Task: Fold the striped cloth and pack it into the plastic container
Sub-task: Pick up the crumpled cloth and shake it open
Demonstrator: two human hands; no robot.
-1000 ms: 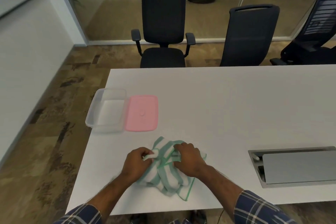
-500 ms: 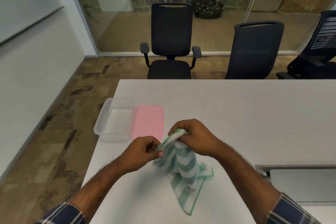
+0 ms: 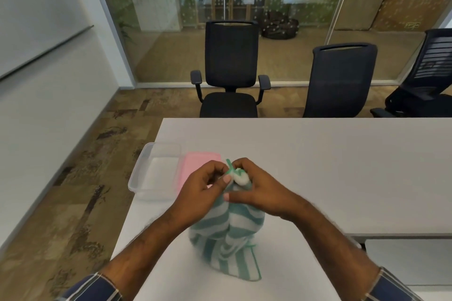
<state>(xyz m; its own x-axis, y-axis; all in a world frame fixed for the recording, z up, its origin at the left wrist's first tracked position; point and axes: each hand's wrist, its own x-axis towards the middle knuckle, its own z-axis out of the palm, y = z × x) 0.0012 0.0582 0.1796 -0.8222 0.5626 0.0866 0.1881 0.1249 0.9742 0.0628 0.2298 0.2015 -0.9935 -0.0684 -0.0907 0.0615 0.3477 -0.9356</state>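
The green-and-white striped cloth (image 3: 230, 239) hangs bunched above the white table (image 3: 318, 159), its lower end near the table's front. My left hand (image 3: 203, 188) and my right hand (image 3: 259, 190) pinch its top edge close together, fingers closed on the fabric. The clear plastic container (image 3: 152, 173) stands open and empty at the table's left edge, just left of my hands. Its pink lid (image 3: 195, 164) lies flat beside it, partly hidden behind my left hand.
A grey cable hatch (image 3: 411, 259) is set into the table at the right. Three black office chairs stand beyond the far edge, the nearest (image 3: 231, 68) straight ahead. The table's left edge drops to patterned floor (image 3: 61, 203).
The cloth went from lying crumpled on the table to being lifted by its top edge. Both hands rose and came closer together, and the view tilted up.
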